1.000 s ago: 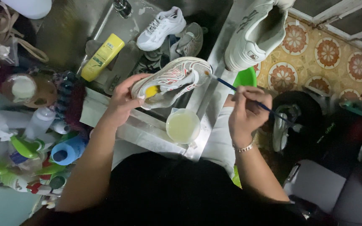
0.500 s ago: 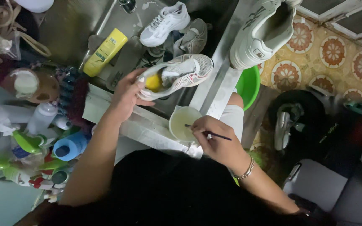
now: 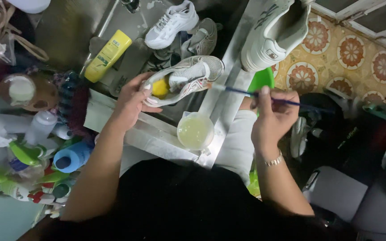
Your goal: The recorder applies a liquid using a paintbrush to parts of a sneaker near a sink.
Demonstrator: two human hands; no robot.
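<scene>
The left hand [image 3: 132, 100] is wrapped round the heel end of a pale mesh shoe [image 3: 186, 80], holding it on its side over the sink [image 3: 68, 27], with something yellow [image 3: 160, 87] tucked at the shoe's opening under the thumb. The right hand [image 3: 273, 111] pinches a thin blue brush [image 3: 246, 93] between thumb and fingertips, its tip pointing at the shoe's toe; I cannot tell whether it touches.

Just below the shoe, on the sink's edge, stands a small cup [image 3: 195, 131] of pale cloudy liquid. Further into the sink from the shoe lie a white shoe [image 3: 171, 24] and a yellow bottle [image 3: 107, 55]; another white shoe [image 3: 269, 38] sits up to the shoe's right.

The held shoe looks light and soft in the mesh, likely slick if wet, so the stiffer heel and sole seem the sound places to hold. The brush is slight and wants only a fingertip pinch.
</scene>
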